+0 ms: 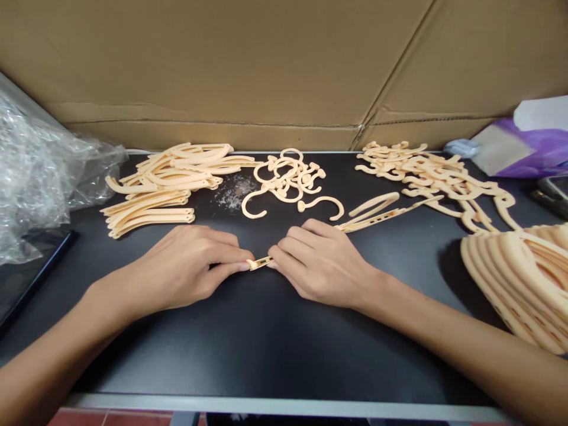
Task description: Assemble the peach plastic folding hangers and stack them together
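Low over the black table, both hands grip a cream plastic hanger part [373, 220], a long slotted bar with a narrow loop on its far side. My left hand [186, 269] pinches the bar's left tip between thumb and fingertips. Close beside it, my right hand [317, 263] has its fingers wrapped round the bar, hiding that stretch. The bar's other end slants up to the right, near a pile of curved hanger parts [461, 183]. Beyond the hands lies a cluster of cream hanger hooks [286, 177], one loose hook [326, 204] apart from it.
Curved hanger arms [173, 171] are heaped at the back left, with pale crumbs [235, 192] alongside. Hanger-shaped pieces [501, 278] are stacked at the right. Clear plastic wrap [39, 160] and a dark flat device [35, 272] occupy the left. Cardboard [222, 65] walls the back; a purple-white packet [523, 142] sits back right.
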The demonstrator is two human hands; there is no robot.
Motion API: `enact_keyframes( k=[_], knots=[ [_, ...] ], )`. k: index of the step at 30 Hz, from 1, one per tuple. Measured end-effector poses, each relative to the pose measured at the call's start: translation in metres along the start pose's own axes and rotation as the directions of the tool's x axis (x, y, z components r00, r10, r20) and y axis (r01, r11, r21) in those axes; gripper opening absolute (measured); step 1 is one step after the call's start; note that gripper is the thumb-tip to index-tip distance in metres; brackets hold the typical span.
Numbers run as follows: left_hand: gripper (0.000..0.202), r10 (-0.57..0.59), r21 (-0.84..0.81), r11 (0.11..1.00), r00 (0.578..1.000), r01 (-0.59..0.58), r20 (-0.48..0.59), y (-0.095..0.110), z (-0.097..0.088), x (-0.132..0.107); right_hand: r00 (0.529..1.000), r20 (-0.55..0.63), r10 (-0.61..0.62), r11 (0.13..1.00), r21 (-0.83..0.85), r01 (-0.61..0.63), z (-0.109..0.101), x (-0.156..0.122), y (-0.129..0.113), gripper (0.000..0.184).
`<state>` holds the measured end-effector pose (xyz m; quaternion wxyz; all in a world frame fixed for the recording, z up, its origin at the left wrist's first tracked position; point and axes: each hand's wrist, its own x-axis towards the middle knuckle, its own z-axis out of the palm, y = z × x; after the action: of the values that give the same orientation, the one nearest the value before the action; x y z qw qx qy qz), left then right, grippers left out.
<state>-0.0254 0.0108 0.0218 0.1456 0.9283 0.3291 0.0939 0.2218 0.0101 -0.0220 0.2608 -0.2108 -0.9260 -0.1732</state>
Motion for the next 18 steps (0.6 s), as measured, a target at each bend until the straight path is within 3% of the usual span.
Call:
enact_keyframes(
  k=[2,11,18],
  knots=[
    [0.030,-0.011,0.015,1.000,0.998,0.010,0.061,0.0019,-0.0010,-0.0004,1.000,0.002,0.000,1.000,0.010,0.000,-0.0004,0.0000,0.0000,0.026],
    [0.030,-0.023,0.015,1.000,0.997,0.022,0.075,0.0010,-0.0007,-0.0017,0.999,0.014,0.037,0.999,-0.012,-0.037,-0.0022,0.0000,-0.0006,0.029],
    [0.029,0.005,0.201,0.980,1.000,-0.008,0.017,0.0055,0.0031,-0.0016,0.997,0.023,0.071,0.997,-0.024,-0.070,-0.0029,-0.0003,-0.0010,0.029]
  ],
)
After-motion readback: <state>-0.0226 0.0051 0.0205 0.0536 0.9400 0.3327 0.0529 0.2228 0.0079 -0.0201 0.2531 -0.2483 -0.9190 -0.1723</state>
